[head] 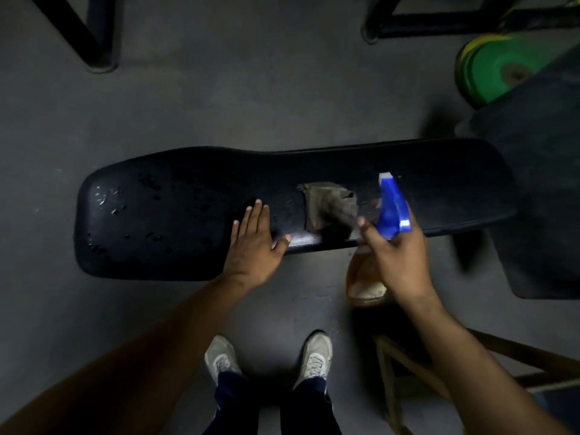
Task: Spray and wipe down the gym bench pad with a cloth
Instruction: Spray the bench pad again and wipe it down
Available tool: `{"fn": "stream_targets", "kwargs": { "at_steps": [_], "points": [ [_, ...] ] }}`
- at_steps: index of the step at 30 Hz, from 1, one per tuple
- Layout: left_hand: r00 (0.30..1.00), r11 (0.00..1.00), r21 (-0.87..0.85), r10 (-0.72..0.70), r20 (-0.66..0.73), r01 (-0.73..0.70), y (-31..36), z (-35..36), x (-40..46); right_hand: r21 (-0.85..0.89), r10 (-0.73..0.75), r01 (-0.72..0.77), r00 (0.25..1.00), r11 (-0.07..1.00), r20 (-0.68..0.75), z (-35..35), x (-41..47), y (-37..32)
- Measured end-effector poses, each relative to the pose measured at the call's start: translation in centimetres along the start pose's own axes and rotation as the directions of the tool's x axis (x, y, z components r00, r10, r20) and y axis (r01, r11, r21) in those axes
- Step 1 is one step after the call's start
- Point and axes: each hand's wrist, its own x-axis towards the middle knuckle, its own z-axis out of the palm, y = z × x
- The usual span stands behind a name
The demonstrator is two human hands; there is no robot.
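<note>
Floor lies bare beyond bench pad; cloth mid-pad, left hand flat beside it, right hand gripping spray bottle at pad's near edge.

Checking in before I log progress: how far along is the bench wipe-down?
Spraying looks partly done: droplets dot the wide end of the bench pad. In hand: the right hand grips the spray bottle, while the left hand rests flat on the pad. Left: wiping; the cloth lies untouched mid-pad.

A black bench pad carries a crumpled cloth and scattered droplets.
</note>
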Motion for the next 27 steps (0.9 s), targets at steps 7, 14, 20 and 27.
{"fn": "stream_targets", "kwargs": {
  "at_steps": [7,14,20,27],
  "points": [
    [0.997,0.998,0.044,0.052,0.065,-0.055,5.6,1.6,2.6,0.077,-0.045,0.057,0.987,0.995,-0.152,-4.6,6.4,0.0],
    [0.994,0.993,0.076,0.089,0.068,-0.094,8.7,2.5,4.7,0.168,-0.077,0.111,0.978,0.979,-0.194,-6.0,11.2,0.2],
    [0.993,0.988,0.111,0.103,0.049,-0.108,9.8,3.5,5.9,0.21,-0.089,0.116,0.987,0.971,-0.134,-6.2,12.5,1.1],
    [0.992,0.984,0.123,0.125,0.016,-0.126,10.3,3.8,6.3,0.222,-0.073,0.081,0.996,0.972,-0.045,-6.8,12.3,2.8]
  ]
}}
